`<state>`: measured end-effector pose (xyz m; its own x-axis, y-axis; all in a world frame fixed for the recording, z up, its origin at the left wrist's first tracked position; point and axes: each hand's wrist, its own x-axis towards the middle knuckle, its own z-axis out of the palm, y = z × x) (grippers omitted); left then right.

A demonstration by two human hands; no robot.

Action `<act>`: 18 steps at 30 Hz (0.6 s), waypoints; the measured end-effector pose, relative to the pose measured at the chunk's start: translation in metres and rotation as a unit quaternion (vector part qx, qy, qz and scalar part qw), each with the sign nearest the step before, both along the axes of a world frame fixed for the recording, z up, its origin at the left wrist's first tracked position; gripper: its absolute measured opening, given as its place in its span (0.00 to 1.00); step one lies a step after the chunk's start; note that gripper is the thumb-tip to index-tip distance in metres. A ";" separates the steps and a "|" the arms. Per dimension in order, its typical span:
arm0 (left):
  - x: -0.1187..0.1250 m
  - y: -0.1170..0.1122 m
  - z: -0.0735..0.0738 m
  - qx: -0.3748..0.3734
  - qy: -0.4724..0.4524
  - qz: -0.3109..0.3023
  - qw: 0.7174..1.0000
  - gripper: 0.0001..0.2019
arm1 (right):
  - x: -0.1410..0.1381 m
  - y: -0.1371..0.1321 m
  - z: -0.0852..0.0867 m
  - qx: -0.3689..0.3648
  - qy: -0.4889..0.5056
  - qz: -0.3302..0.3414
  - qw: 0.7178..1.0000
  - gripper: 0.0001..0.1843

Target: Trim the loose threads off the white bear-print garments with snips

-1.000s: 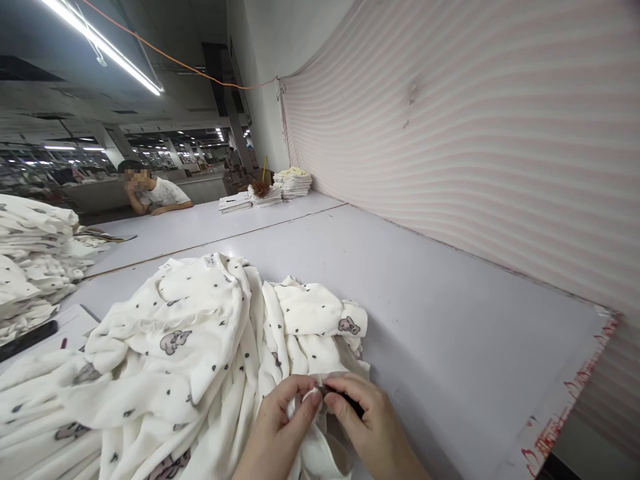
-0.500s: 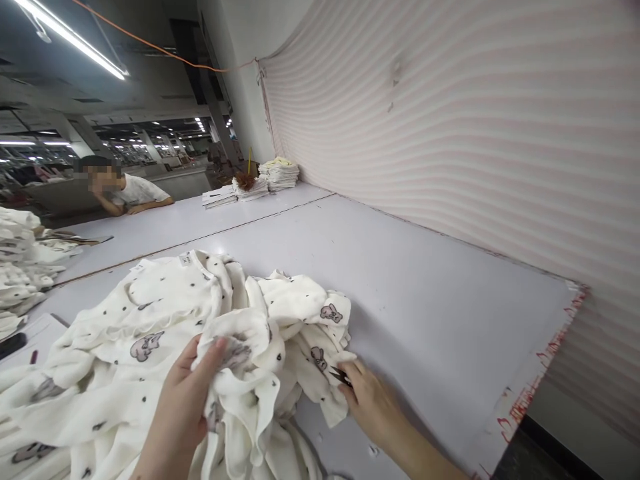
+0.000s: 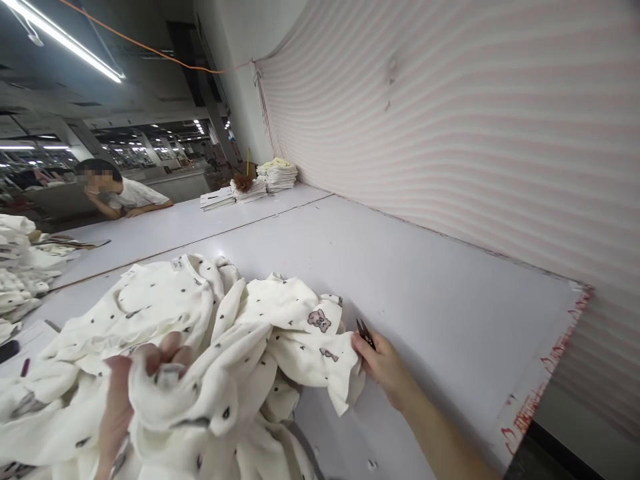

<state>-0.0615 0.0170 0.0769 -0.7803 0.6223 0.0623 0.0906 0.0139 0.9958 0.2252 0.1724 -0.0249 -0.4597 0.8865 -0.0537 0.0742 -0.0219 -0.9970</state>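
A white garment (image 3: 195, 400) printed with small dark marks and grey-pink bears lies bunched before me. My left hand (image 3: 117, 393) grips a fold of it, lifted towards me; the fingers are partly behind cloth and a little blurred. At the garment's right end, my right hand (image 3: 387, 367) pinches the cloth edge between thumb and finger. Small dark thread snips (image 3: 366, 333) sit in that same hand, blades pointing up and away from the cloth. A sewn-in label (image 3: 177, 265) shows at the neckline.
More white clothing (image 3: 20, 267) is heaped at the left. Folded stacks (image 3: 277, 177) stand at the table's (image 3: 425, 300) back, beside a striped cloth hanging (image 3: 450, 133). A person (image 3: 130, 193) leans on the far left edge. Small scraps lie near my right forearm.
My left hand has moved left, pulling its fold along. My right hand has shifted right and up, now pinching the garment's end; the snips have turned away from the cloth.
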 end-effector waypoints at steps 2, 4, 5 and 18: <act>0.015 0.001 -0.009 0.002 0.011 -0.058 0.998 0.23 | -0.003 -0.009 0.005 -0.056 0.046 0.007 0.997 0.17; 0.044 0.004 -0.018 -0.038 0.106 -0.131 0.985 0.13 | -0.007 -0.015 0.011 -0.095 0.083 0.017 0.992 0.18; 0.061 0.006 -0.023 -0.071 0.165 -0.173 0.969 0.09 | -0.010 -0.019 0.014 -0.109 0.098 0.022 0.989 0.19; 0.129 0.015 -0.058 -0.041 0.329 -0.208 0.920 0.06 | -0.005 -0.056 0.022 0.163 -0.037 -0.030 0.985 0.10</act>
